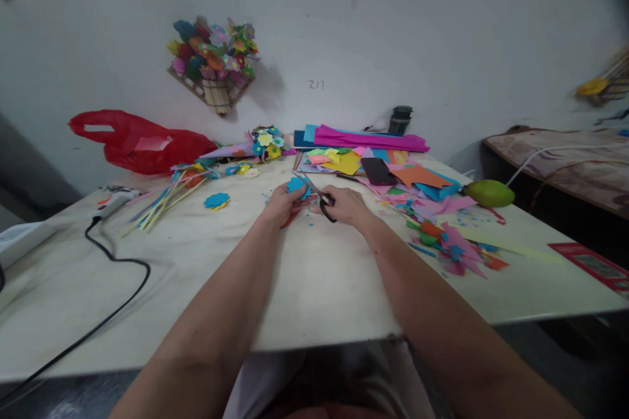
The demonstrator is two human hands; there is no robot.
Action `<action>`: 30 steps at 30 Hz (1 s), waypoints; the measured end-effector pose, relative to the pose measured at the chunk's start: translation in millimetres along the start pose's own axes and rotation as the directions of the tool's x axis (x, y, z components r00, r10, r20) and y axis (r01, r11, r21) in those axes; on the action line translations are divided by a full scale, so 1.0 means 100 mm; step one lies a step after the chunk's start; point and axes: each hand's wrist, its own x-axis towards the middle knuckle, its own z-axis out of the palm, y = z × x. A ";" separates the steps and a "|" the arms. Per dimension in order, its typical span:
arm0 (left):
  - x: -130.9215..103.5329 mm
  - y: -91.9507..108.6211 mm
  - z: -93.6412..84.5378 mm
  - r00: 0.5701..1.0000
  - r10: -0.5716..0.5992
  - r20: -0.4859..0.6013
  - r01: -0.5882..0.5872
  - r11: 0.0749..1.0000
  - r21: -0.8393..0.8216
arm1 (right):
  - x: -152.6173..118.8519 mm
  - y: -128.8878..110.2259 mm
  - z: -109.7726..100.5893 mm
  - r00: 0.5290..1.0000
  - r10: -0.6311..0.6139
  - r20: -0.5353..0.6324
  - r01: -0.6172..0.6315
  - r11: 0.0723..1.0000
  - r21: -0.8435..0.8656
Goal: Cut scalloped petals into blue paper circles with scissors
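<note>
Near the middle of the white table (334,275), my left hand (282,204) pinches a blue scalloped paper piece (297,186). My right hand (344,204) is closed on black-handled scissors (327,207), whose blades point up and left beside the blue paper. Something red lies just under my left hand. Small blue snippets are scattered on the table around both hands. To the left rests a blue flower cutout (217,201) with a yellow edge showing beneath it.
Left: a glue gun (116,201) with black cable, paper strips (164,206), a red bag (147,144). Behind: paper flowers (268,142) and magenta sheets (371,139). Right: a phone (378,171), colored scraps (455,245), a green fruit (490,193).
</note>
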 end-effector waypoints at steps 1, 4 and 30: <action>0.00 0.00 0.00 1.000 -0.001 0.000 0.001 1.000 0.002 | 0.00 0.00 0.00 1.000 0.003 0.000 -0.003 1.000 0.000; -0.01 0.00 0.01 1.000 0.000 -0.002 0.000 1.000 0.011 | 0.00 0.00 0.00 1.000 0.008 0.000 -0.008 1.000 -0.001; 0.00 0.02 -0.03 0.999 0.015 0.033 -0.015 1.000 -0.009 | 0.01 0.01 -0.01 1.000 0.012 0.004 -0.012 1.000 -0.017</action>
